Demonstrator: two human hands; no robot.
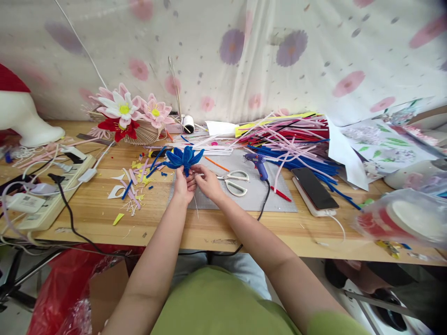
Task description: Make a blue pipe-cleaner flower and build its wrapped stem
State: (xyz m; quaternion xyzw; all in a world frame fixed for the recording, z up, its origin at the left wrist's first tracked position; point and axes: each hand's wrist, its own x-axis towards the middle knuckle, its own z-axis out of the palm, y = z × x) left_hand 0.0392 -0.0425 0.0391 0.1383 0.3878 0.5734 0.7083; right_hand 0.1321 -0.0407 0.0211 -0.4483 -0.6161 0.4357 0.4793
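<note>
Blue flower's place: the blue pipe-cleaner flower (183,158) was held above the near left edge of the grey mat (251,195), just over both hands, its underside at the fingertips.
Left hand: the left hand (184,184) was below the flower, fingers curled together and pinched on its base.
Right hand: the right hand (208,181) was just beside the left, touching it, its fingers closed on the same base from the right; a thin wire stem hung down from between the hands across the mat edge.
Flower's look: deep blue, fuzzy, made of looped pointed petals fanning up and outward, the petals well clear of the fingers.
Near the right hand: white-handled scissors (234,181) lay on the mat, and beyond them a blue glue gun (257,164) with a black cord.
Left of the hands: coloured scraps (134,186) were scattered on the wooden table (104,218).
Farther back: a heap of pipe cleaners (293,139) lay right of centre, and finished pink and white flowers (131,111) stood at the back left.
Right of the mat: a dark phone (314,188) lay face up.
</note>
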